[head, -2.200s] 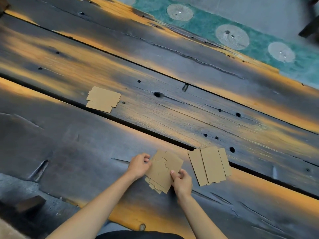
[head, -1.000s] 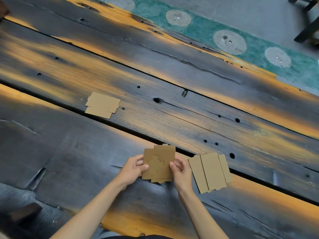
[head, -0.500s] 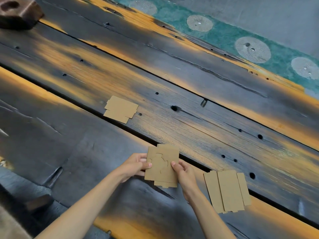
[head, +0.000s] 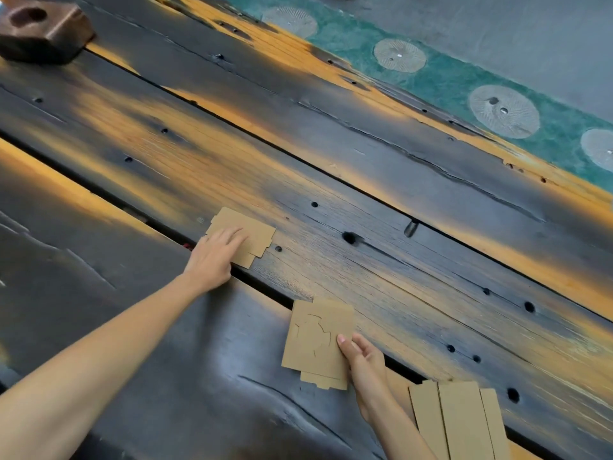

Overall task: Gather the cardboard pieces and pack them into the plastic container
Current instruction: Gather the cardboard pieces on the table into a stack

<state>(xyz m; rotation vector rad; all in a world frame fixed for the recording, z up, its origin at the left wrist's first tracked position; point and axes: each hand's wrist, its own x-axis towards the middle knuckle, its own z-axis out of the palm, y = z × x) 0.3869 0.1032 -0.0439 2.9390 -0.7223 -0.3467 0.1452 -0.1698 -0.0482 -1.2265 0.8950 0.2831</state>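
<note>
Cardboard stack (head: 316, 340) pinched in right grip (head: 363, 360); left grip (head: 215, 257) flat, open, on far pieces (head: 247, 235).

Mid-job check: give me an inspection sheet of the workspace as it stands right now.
Surface: dark plank table, gaps between boards.
Job's things: far cardboard stack; held cardboard stack; long cardboard strips at lower right. Plastic container: nothing seen.
Clutter: brown wooden block, far left corner.
Grippers: left hand flat on far stack; right hand grips held stack.
Cables: nothing seen.
Surroundings: green patterned mat past the table.
</note>
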